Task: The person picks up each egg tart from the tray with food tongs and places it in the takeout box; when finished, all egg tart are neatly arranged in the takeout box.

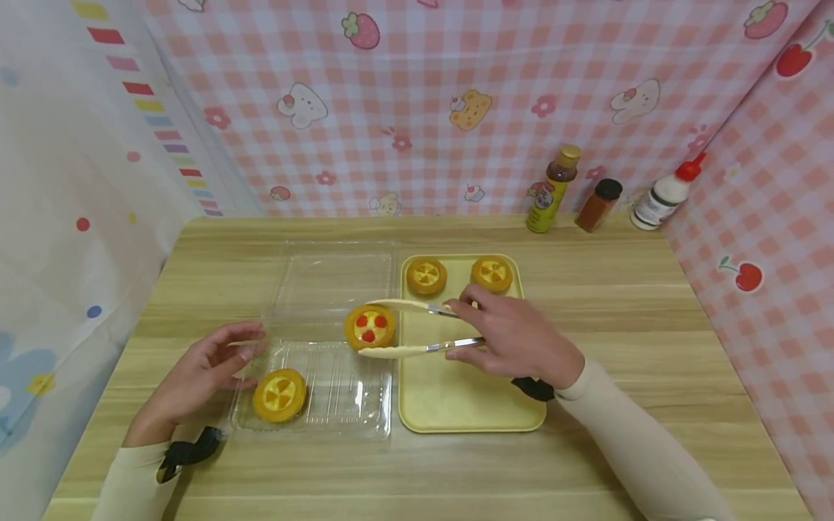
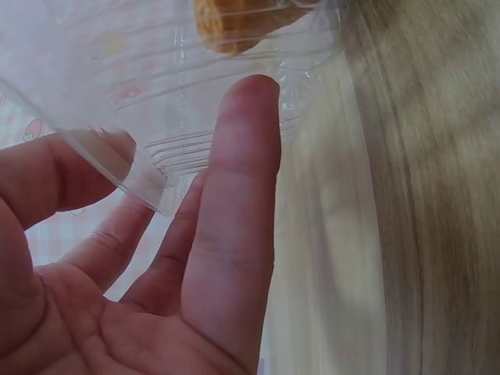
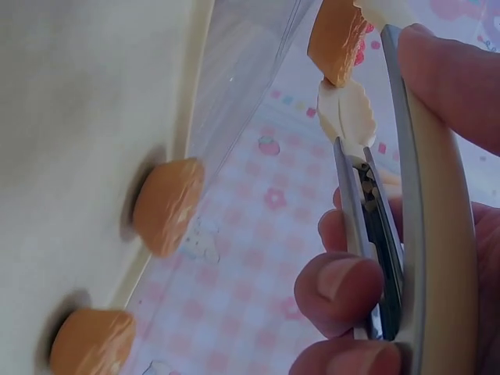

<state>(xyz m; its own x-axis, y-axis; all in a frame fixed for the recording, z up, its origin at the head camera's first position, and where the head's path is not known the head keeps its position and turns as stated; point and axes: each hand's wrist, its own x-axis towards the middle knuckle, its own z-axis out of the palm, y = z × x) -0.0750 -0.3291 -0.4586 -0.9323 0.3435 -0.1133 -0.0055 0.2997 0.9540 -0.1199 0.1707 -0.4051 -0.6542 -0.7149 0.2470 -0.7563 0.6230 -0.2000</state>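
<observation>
My right hand (image 1: pixel 517 336) grips a pair of tongs (image 1: pixel 449 346), whose cream tips pinch a tart with red toppings (image 1: pixel 370 328). That tart is held over the right part of a clear plastic container (image 1: pixel 332 391), beside the yellow tray (image 1: pixel 472 405). In the container's front left corner lies a tart with a yellow top (image 1: pixel 279 395). My left hand (image 1: pixel 205 376) is at the container's left edge, fingers spread around its rim (image 2: pixel 160 199); whether they touch it I cannot tell.
Two yellow-topped tarts (image 1: pixel 426 276) (image 1: pixel 491 274) lie at the tray's back edge. The container's clear lid (image 1: pixel 335 278) lies folded back behind it. At the back right stand a yellow-labelled bottle (image 1: pixel 549 195), a black-capped jar (image 1: pixel 598 205) and a white bottle with a red cap (image 1: pixel 664 197).
</observation>
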